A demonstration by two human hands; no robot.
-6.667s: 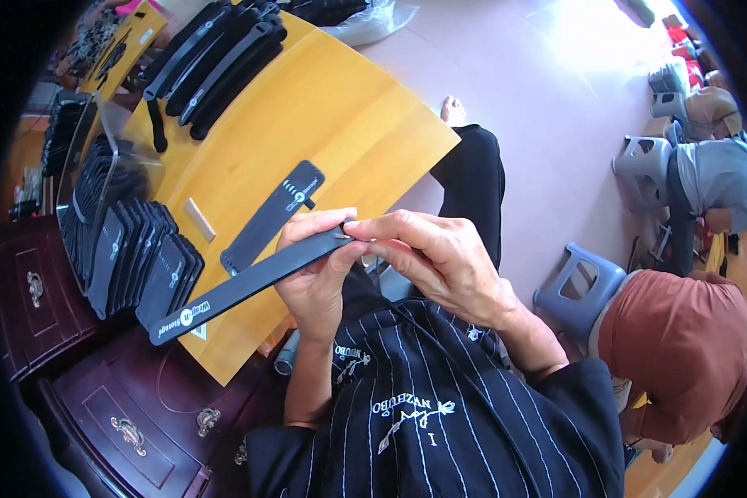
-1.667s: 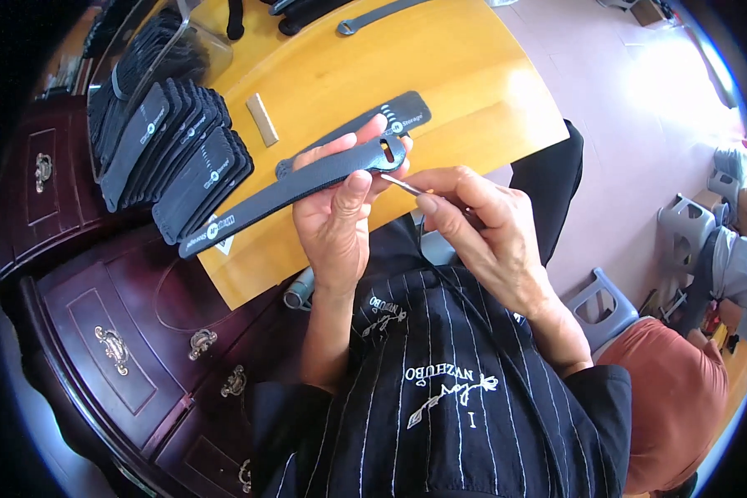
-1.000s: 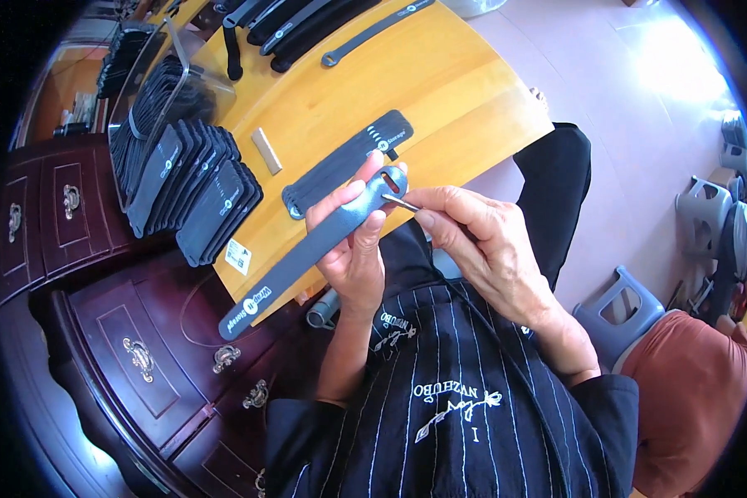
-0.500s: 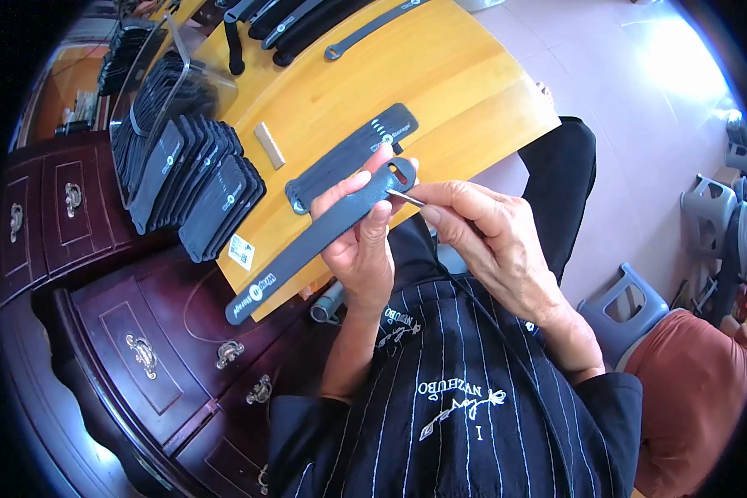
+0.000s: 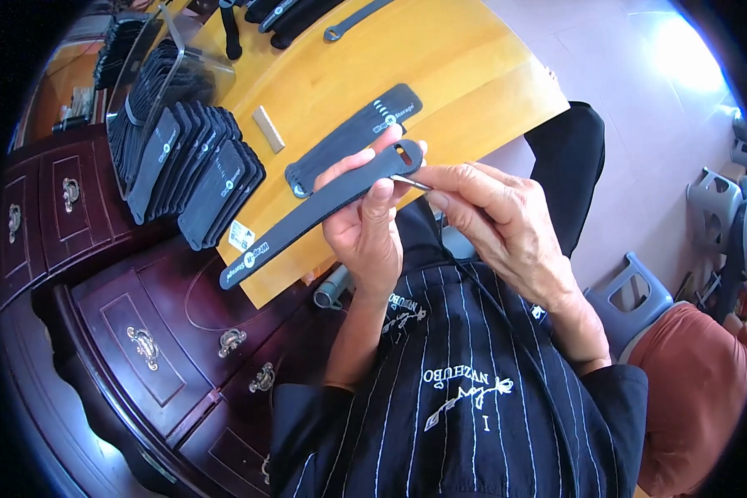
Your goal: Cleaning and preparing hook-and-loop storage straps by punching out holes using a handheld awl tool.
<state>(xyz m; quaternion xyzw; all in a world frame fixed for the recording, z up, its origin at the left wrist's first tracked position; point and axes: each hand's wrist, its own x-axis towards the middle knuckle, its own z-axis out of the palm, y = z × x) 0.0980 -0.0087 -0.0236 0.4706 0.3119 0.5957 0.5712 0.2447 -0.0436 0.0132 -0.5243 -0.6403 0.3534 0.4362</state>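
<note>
1. Head view: the left hand [image 5: 365, 228] is closed around a long black strap [image 5: 319, 207], thumb pressed on top near its slotted end; the strap slants down to the left, its far end hanging over the bench edge above the dark wooden drawers [image 5: 141, 332]
2. The right hand [image 5: 498, 220] pinches a thin metal pin [image 5: 408, 181] between thumb and forefinger, its tip touching the slotted end of the strap
3. A second black strap [image 5: 353, 137] lies flat on the yellow bench [image 5: 440, 66], just beyond the held one and roughly parallel to it
4. A clear plastic container [image 5: 174, 62] stands at the bench's left side, with dark straps packed inside; how many cannot be told
5. In front of it a fanned row of folded black straps [image 5: 195, 178] rests on the bench, leaning one on another
6. A small pale tan block [image 5: 268, 129] lies between that row and the flat strap
7. More black straps [image 5: 295, 10] lie at the bench's far edge
8. A grey plastic stool [image 5: 631, 290] stands on the floor at the person's right, well apart from the hands
</note>
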